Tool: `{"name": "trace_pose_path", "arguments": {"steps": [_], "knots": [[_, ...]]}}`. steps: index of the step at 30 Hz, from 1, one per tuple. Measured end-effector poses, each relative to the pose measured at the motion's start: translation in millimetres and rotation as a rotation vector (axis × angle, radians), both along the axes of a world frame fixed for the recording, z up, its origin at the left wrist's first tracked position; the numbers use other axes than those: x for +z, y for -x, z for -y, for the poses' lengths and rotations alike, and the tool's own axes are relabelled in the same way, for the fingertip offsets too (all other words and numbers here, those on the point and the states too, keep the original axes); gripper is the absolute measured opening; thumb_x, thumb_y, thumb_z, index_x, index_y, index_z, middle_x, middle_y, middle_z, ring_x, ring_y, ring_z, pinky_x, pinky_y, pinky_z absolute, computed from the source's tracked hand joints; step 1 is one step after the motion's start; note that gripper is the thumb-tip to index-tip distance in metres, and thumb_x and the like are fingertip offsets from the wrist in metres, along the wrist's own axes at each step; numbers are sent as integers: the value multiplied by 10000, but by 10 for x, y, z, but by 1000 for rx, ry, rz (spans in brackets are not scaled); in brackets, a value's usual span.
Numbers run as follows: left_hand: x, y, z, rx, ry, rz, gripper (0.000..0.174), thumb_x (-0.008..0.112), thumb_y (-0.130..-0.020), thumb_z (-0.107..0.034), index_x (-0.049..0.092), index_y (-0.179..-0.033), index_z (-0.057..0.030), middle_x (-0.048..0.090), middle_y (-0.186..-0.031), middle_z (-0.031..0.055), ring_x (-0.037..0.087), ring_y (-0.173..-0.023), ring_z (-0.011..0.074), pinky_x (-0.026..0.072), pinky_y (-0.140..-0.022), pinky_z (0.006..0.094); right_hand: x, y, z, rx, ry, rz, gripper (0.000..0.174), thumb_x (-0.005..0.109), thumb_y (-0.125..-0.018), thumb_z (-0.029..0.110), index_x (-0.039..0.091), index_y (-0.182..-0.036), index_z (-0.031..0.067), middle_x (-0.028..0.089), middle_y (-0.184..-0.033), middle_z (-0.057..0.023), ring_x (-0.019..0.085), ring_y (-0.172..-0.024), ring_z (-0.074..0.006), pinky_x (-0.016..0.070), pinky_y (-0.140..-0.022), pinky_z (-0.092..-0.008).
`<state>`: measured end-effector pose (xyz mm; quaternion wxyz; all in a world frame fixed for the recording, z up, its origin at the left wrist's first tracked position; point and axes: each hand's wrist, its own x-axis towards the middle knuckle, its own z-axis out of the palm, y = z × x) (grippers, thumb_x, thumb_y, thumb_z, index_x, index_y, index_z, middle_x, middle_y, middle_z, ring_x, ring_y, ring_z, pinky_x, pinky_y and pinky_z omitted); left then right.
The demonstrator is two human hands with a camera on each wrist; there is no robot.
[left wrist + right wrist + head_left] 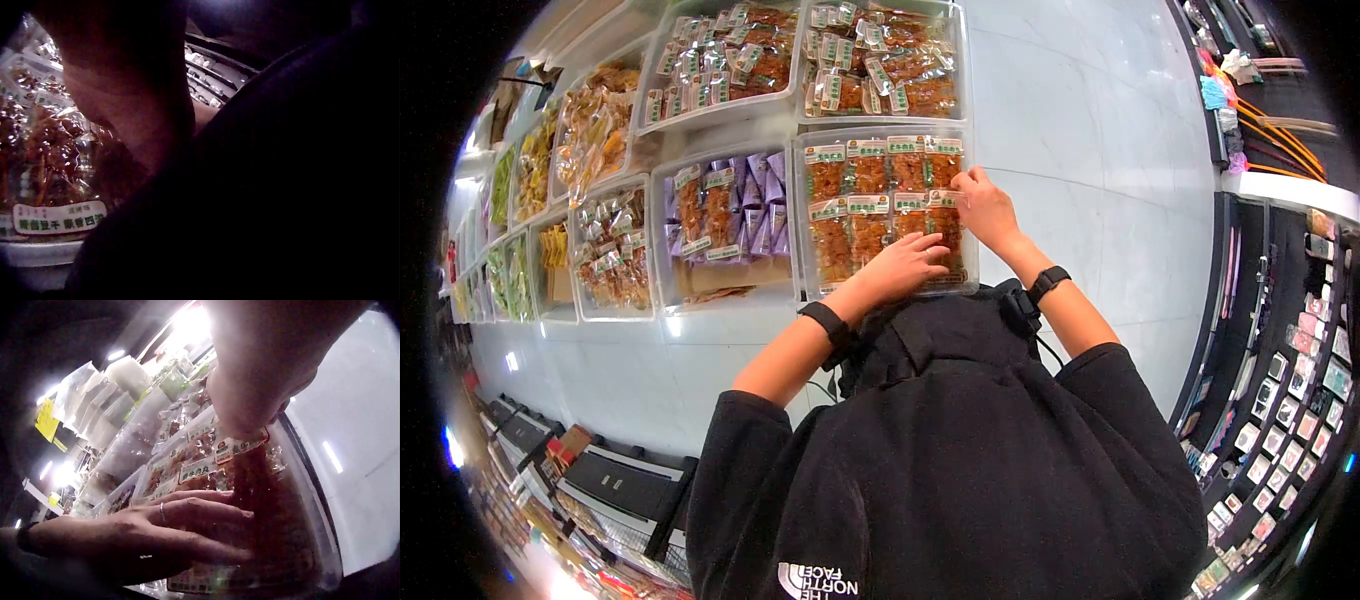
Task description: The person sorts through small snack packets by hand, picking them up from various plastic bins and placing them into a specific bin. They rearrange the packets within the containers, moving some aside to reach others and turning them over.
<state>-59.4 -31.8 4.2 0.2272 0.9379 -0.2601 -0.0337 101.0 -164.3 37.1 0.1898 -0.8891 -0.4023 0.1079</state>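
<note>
Clear packets of brown snack food with white-and-green labels lie in two neat rows in a translucent plastic bin point(970, 250) in front of the person. The right hand point(988, 208) is at the bin's right side, its fingers curled at the top edge of the front-row end packet point(943, 222). In the right wrist view this hand pinches that labelled packet point(240, 447) near its corner. The left hand point(905, 268) lies over the front-row packets, fingers extended and spread; a ring shows on one finger in the right wrist view. The left wrist view is mostly dark.
Left of this bin stands another bin point(662, 240) with purple packets and a few brown ones. Behind are two bins heaped with loose packets point(725, 60). More snack bins line the left. Pale floor tiles point(1080, 120) and display racks point(1280, 400) lie to the right.
</note>
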Motion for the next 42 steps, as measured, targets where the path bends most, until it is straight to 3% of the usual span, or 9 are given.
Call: {"name": "trace_pose_path", "arguments": {"steps": [7, 12, 18, 20, 23, 25, 29, 37, 42], "knots": [[108, 162, -183, 270, 98, 99, 328, 527, -827, -117, 566, -1152, -142, 496, -1273, 84, 402, -1279, 275, 303, -1087, 450, 46, 0, -117, 83, -29, -18, 221, 583, -795, 93, 586, -1016, 110, 545, -1007, -133, 610, -829, -364, 518, -699, -453], [-9, 211, -134, 206, 22, 136, 262, 551, -791, -164, 604, -1045, -132, 540, -1200, 80, 410, -1273, 275, 305, -1082, 458, 161, 89, -276, 228, -98, 24, 279, 656, -760, 94, 587, -1030, 90, 538, -1004, -129, 584, -919, -336, 508, -743, -420], [26, 207, -260, 274, 130, 240, 241, 582, -775, -134, 608, -1014, -125, 566, -1146, 82, 484, -1187, 278, 370, -1016, 438, 199, 207, -472, 117, 37, -97, 372, 668, -727, 36, 525, -1068, 73, 495, -1050, -153, 556, -943, -373, 490, -787, -427], [177, 298, -509, 480, 445, 232, 264, 617, -728, -74, 614, -991, -101, 598, -1065, 92, 553, -1057, 294, 434, -919, 420, 201, 241, -570, 138, -22, -107, 363, 655, -737, 36, 519, -1073, 68, 496, -1040, -157, 552, -933, -381, 486, -783, -434], [472, 647, -1022, 1043, 392, 365, 171, 581, -714, -4, 606, -883, -15, 605, -835, 138, 582, -817, 330, 469, -732, 411, 168, 331, -796, 178, -128, -171, 334, 629, -760, 41, 516, -1074, 60, 502, -1028, -162, 550, -922, -388, 479, -776, -440], [413, 948, -1366, 1416, 362, 390, 180, 600, -746, -36, 600, -925, -14, 600, -885, 148, 568, -869, 337, 449, -779, 420, 219, 416, -995, 239, -124, -296, 292, 595, -795, 62, 521, -1078, 47, 530, -1037, -165, 559, -934, -382, 477, -785, -434], [252, 1476, -1821, 1788, -53, 338, 400, 662, -789, -168, 516, -1123, -3, 560, -1067, 210, 498, -1033, 387, 390, -892, 458, 82, 727, -1421, 377, -219, -357, 263, 563, -814, 25, 555, -1077, 20, 561, -987, -156, 586, -843, -325, 482, -755, -369], [-132, 1666, -2306, 1916, 132, 189, 536, 719, -772, -264, 474, -1151, 26, 537, -1100, 252, 514, -1005, 390, 419, -865, 449, 53, 1364, -2086, 609, -255, -568, 211, 549, -823, 98, 573, -1018, 19, 591, -894, -193, 568, -826, -380, 457, -730, -428], [25, 1677, -2343, 2006, 467, 6, 436, 726, -754, -165, 494, -1080, 7, 615, -856, 161, 594, -791, 315, 462, -749, 400, -21, 1428, -2044, 540, -157, -638, 201, 533, -836, 107, 577, -1005, 10, 604, -912, -191, 574, -855, -378, 455, -731, -422]]}}
